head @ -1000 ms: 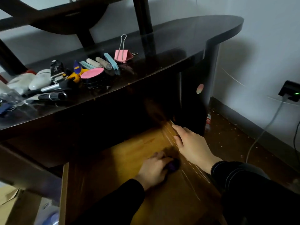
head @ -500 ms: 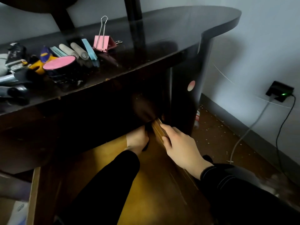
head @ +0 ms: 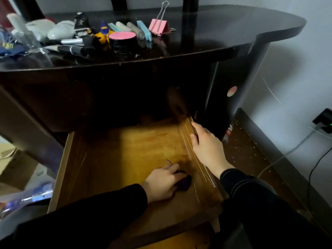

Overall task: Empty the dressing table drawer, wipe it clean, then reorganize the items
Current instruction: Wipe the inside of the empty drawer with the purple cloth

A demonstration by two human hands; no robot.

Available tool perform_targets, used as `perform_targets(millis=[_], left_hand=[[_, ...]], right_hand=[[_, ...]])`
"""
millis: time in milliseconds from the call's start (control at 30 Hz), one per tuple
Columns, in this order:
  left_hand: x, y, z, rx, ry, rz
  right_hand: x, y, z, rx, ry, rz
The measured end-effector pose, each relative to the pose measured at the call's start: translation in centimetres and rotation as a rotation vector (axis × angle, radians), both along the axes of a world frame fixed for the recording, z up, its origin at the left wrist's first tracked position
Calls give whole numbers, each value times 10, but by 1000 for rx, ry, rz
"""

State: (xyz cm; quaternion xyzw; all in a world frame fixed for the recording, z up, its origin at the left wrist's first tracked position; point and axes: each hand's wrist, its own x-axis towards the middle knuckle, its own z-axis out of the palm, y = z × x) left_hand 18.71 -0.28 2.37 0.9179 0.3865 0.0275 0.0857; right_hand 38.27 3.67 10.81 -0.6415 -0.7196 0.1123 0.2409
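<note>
The wooden drawer (head: 115,159) is pulled out below the dark dressing table (head: 224,35), and its floor is bare. My left hand (head: 164,182) presses a small dark purple cloth (head: 184,182) onto the drawer floor near the right wall. My right hand (head: 206,148) grips the top edge of the drawer's right wall. Items lie on the tabletop: a pink binder clip (head: 159,26), a pink-lidded round tin (head: 123,39), pastel sticks (head: 136,29), a yellow and purple toy (head: 103,34), dark tubes (head: 71,49) and white objects (head: 59,30).
A cardboard box (head: 16,169) and plastic packaging (head: 27,196) sit on the floor at left. At right, a plug with a green light (head: 325,123) sits in the wall, with cables (head: 291,151) running down over the speckled floor. My legs fill the bottom right.
My left hand drew the cloth back from the drawer's far right corner toward the front. My right hand kept its grip on the right wall. The view tilted down and left.
</note>
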Motion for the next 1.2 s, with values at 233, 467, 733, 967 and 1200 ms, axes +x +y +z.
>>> perform_targets(millis=[233,467,733,967,1200], left_hand=[[-11,80,9,26,-29,331],[24,127,2,59,-107,644],[47,40,11,5,1,245],[39,-10,27,-61,174,-78],[3,65,34,-36,93,278]], right_hand=[[2,7,-9,42,-10,-6],[4,12,-12,54,-36,-17],[3,8,-6,43,-66,-12],[-2,-2,6,5,-122,-9],[-1,2,0,29,-76,3]])
